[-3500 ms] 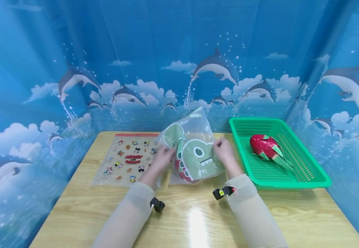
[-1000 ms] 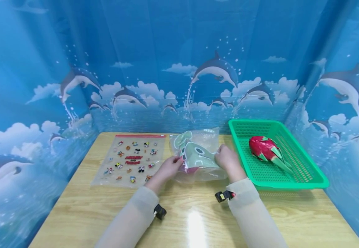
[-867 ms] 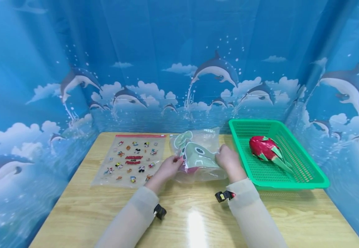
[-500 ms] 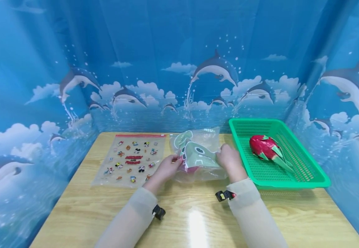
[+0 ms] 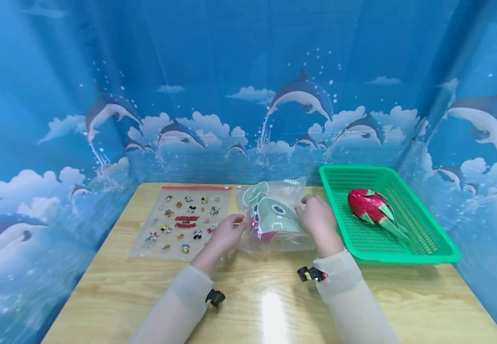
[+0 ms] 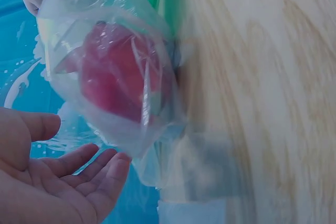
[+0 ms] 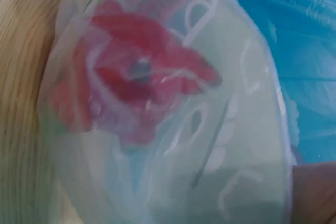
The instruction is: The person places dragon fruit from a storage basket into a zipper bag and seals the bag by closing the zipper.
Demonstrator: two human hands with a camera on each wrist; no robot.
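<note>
A clear zip bag printed with a pale green dinosaur lies on the table. Inside it is a red dragon fruit, dimly seen through the plastic in both wrist views. My left hand is at the bag's left side, fingers spread and palm bare in the left wrist view, apart from the plastic or just at its edge. At the bag's right edge is my right hand, its fingers loose and gripping nothing that I can see. Only a sliver of it shows in the right wrist view.
A flat clear zip bag with small cartoon figures and a red zip strip lies to the left. A green plastic basket at the right holds another dragon fruit. A blue dolphin-print curtain surrounds the wooden table.
Earlier the bag was held tilted up between both hands; it has come down flat. In the last half second my left fingers have let go and drawn left; the right fingers have loosened.
</note>
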